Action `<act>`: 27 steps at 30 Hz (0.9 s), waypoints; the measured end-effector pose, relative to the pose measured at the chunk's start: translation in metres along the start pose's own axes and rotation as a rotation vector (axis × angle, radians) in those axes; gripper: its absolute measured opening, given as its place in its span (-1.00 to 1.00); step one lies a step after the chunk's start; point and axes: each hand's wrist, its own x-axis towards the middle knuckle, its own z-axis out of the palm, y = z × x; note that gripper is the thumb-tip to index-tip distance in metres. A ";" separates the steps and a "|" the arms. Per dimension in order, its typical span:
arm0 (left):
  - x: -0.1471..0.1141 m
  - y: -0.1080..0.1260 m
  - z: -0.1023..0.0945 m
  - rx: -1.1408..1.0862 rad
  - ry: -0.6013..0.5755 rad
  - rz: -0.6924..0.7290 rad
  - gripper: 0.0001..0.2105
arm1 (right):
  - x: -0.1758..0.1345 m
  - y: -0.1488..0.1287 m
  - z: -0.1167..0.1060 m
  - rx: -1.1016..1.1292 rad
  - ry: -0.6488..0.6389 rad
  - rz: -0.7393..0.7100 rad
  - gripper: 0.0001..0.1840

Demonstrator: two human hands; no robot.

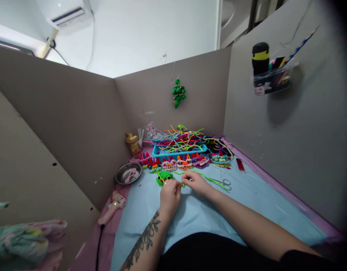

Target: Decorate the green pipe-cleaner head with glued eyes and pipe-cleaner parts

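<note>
My left hand (170,194) is closed in a pinch, its fingertips at one side of a small curled lime-green pipe cleaner (183,184). From the other side my right hand (196,182) pinches the same piece, so the hands nearly meet over the blue sheet (215,214). Just beyond my left hand lies a fuzzy green frog-like figure (164,176) with dark eyes, partly hidden by that hand. Longer lime-green pipe cleaners (203,174) lie behind my right hand and reach toward the scissors (225,183). My fingers cover part of the held piece.
Several colourful fuzzy faces (185,162) line up before a blue tray (179,151) heaped with pipe cleaners. At left are a metal bowl (128,174) and a pink glue gun (112,210). Grey partitions (150,98) enclose the table; a clear holder (275,78) hangs at right.
</note>
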 end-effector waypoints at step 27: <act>0.002 -0.008 0.012 -0.591 0.015 -0.360 -0.78 | -0.003 -0.003 0.016 0.145 0.222 0.012 -0.83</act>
